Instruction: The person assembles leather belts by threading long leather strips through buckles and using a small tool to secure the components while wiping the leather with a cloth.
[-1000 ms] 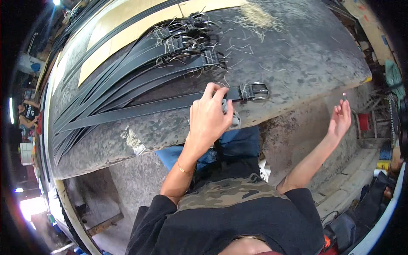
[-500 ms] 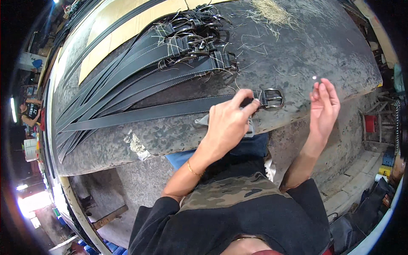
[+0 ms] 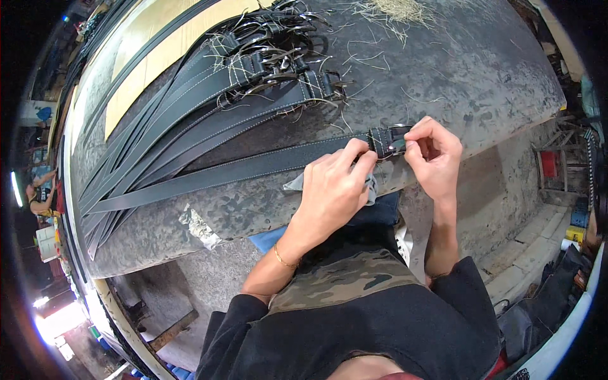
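A black leather belt [image 3: 253,168] with pale edge stitching lies along the near edge of the dark table. My left hand [image 3: 335,190] grips its buckle end, thumb and forefinger closed on the strap. Just right of it, my right hand [image 3: 438,155] is pinched at the metal buckle [image 3: 399,132], partly covering it. A small shiny point shows by the right fingertips; what they hold is too small to make out. Pale thread ends stick out beside the buckle. Under my left hand lies a grey cloth [image 3: 372,187], mostly hidden.
Several more black belts [image 3: 183,101] fan out at the left, their buckles [image 3: 278,50] heaped together with loose threads. A pile of pale thread clippings [image 3: 399,11] sits at the far side. The worn table [image 3: 481,95] has a rounded near edge. A person [image 3: 43,193] is at far left.
My right hand has come left and down from the open space at the right to the buckle. The left hand stays at the buckle end. The view has shifted slightly.
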Available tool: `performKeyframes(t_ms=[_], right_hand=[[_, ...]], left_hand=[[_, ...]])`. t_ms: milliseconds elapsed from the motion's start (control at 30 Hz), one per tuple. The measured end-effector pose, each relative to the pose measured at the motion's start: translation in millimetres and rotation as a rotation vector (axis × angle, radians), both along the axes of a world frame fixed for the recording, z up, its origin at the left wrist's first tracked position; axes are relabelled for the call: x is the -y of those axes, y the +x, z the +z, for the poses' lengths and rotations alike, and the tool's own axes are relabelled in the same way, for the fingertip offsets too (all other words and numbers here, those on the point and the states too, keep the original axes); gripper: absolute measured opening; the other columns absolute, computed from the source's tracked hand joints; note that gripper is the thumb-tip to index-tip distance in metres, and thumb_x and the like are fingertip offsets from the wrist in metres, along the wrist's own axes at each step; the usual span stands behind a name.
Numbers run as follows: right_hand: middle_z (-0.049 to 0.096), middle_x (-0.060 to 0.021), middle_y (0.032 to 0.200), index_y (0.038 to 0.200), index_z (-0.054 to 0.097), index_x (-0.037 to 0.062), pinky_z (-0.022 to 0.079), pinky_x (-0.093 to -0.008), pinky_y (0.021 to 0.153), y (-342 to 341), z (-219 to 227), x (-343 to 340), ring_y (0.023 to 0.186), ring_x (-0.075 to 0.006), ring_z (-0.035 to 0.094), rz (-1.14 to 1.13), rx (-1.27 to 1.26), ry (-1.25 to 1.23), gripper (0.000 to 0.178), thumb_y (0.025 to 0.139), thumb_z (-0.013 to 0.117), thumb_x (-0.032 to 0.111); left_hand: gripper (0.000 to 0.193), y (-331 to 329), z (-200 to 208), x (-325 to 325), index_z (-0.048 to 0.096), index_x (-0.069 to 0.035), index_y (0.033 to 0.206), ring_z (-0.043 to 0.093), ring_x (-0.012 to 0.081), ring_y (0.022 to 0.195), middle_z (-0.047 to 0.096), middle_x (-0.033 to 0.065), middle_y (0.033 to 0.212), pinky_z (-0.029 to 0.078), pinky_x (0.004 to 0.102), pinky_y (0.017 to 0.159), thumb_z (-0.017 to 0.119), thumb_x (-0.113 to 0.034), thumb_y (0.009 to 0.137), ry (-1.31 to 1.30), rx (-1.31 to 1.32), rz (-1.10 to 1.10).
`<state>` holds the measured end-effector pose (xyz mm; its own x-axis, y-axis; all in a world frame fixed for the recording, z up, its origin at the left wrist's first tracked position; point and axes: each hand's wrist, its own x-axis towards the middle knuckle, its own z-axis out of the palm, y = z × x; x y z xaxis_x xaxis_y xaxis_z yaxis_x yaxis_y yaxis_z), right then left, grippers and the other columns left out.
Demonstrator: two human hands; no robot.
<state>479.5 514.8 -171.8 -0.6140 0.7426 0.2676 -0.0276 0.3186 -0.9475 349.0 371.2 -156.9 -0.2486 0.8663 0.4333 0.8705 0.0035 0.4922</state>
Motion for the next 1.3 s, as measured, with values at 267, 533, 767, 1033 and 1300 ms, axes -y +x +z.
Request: performKeyframes(t_ms=[267,533,767,1033,1300], right_hand=[[0.056,-0.0006,0.07,0.076,0.06,-0.0001,0.031,-0.0215,0.05,-2.2,-1.8,0.6,0.056,-0.0037,0.043,0.007,-0.004,0.05,0.012,0.07,0.064,-0.009],[0.054,-0.0013,0.068,0.075,0.06,0.0001,0.031,-0.0229,0.05,-2.4,3.0,-0.2,0.056,-0.0051,0.043,0.009,0.072,0.161,0.011,0.069,0.066,-0.007],[0.055,0.0005,0.069,0.077,0.06,0.0007,0.031,-0.0219,0.05,-0.3,0.9,-1.9,0.057,-0.0043,0.043,0.028,0.089,0.206,0.011,0.072,0.065,-0.008],[0.057,-0.0016,0.089,0.089,0.061,-0.0024,0.036,-0.0221,0.055,4.7,-1.4,-15.0,0.064,-0.0064,0.047,-0.038,-0.355,-0.338,0.007,0.086,0.058,-0.008],[0.061,-0.0022,0.084,0.099,0.064,-0.0014,0.042,-0.0226,0.061,-16.4,6.8,-11.4,0.071,-0.008,0.054,-0.072,-0.292,-0.363,0.009,0.091,0.06,-0.003]], left_hand=[[0.024,-0.5,-2.2,1.6,0.062,-0.002,0.092,0.064,0.0239,0.072,0.057,0.0074,0.094,0.051,0.0364,0.06,0.071,-0.002,0.07,-0.003,0.012,-0.016],[0.023,-0.7,-3.5,1.0,0.063,-0.003,0.091,0.064,0.0249,0.071,0.058,0.0074,0.094,0.051,0.0368,0.06,0.071,-0.002,0.071,0.014,0.02,-0.009],[0.026,-0.9,1.8,1.7,0.062,-0.004,0.095,0.066,0.0285,0.071,0.059,0.0088,0.097,0.052,0.0397,0.06,0.071,-0.001,0.071,0.028,0.142,0.087],[0.034,-1.8,18.0,-12.0,0.067,-0.007,0.104,0.067,0.0289,0.074,0.061,0.0078,0.101,0.054,0.0397,0.063,0.066,0.003,0.071,-0.152,0.0,0.059],[0.036,-6.4,-1.8,-8.4,0.066,-0.008,0.099,0.067,0.0258,0.077,0.062,0.0065,0.096,0.054,0.0369,0.061,0.067,0.002,0.065,0.06,-0.064,0.017]])
